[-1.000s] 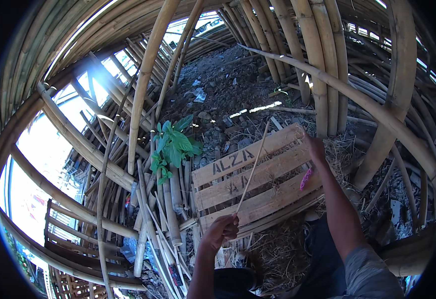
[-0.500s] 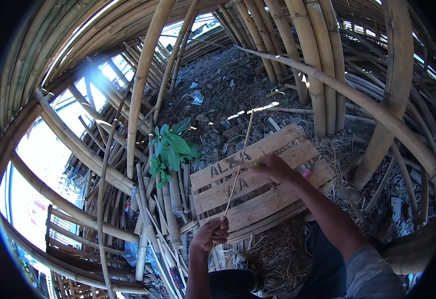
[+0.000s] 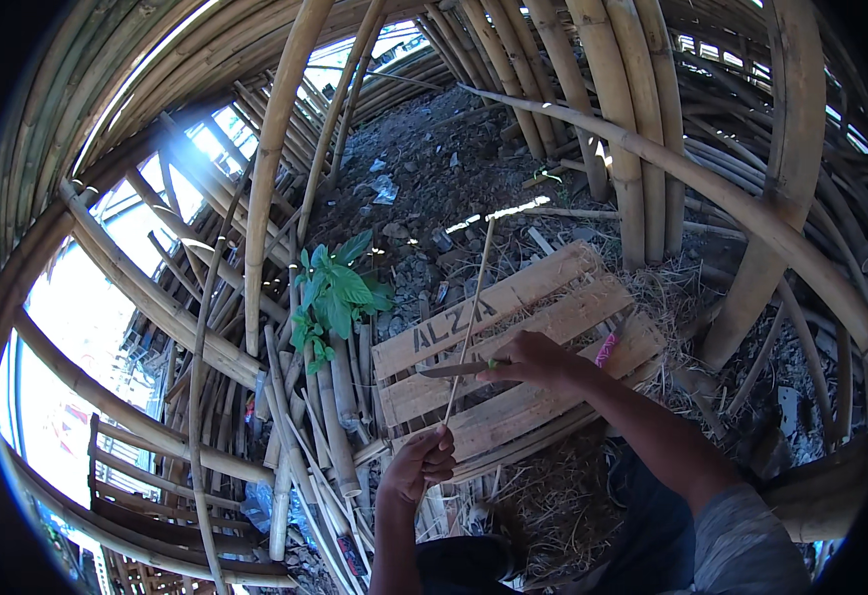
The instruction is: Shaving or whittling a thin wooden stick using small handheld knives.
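A thin bamboo strip (image 3: 476, 302) stands slanted in front of me, its far end pointing away over the ground. Low at its near end, my left hand (image 3: 420, 463) is closed around it. My right hand (image 3: 535, 359) grips a knife (image 3: 454, 370) by its handle, of which a green bit shows. The blade points left and crosses the strip a little above my left hand; whether the edge touches it I cannot tell. Beneath both lies a slatted wooden crate (image 3: 513, 401) with dark painted lettering.
A leafy green plant (image 3: 340, 290) grows left of the crate, beside cut bamboo poles (image 3: 343, 436). A long bamboo pole (image 3: 692, 178) slants across the right side. Upright poles (image 3: 620, 129) stand behind. Dry shavings (image 3: 553, 506) cover the ground near my legs. A pink item (image 3: 607, 349) lies on the crate.
My right hand and the knife have come down nearer along the strip, toward my left hand. The left hand stays at about the same place, still holding the strip.
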Motion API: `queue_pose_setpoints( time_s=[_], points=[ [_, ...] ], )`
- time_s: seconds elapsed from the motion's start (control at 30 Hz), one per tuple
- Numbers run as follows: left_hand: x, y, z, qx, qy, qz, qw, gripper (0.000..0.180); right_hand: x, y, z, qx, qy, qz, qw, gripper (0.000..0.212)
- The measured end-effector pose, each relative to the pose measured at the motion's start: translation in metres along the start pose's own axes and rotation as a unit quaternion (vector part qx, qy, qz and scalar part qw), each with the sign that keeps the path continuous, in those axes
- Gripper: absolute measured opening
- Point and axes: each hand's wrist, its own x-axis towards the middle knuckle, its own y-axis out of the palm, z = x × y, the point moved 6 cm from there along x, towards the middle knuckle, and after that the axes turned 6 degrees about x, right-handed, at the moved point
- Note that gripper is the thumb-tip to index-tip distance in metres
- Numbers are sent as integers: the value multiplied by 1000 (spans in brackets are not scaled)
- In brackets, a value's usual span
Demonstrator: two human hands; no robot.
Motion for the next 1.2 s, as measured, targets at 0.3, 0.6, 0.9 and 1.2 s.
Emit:
queue_pose_setpoints(
  time_s=[0.3, 0.6, 0.9, 1.2],
  points=[
    [2, 15, 18, 39, -59, 6, 997, 33, -17, -103, -110, -59, 259, -274, 924, 69],
    [6, 11, 8, 29, -9, -15, 999, 30, -77, -150, -183, -4, 369, -347, 862, 67],
    [0, -9, -8, 288, 107, -248, 919, 33, -29, -103, -69, -114, 248, -225, 935, 60],
    [-2, 7, -3, 23, 15, -44, 999, 31, 2, 10, 22, -17, 18, 72, 997, 59]
  ],
)
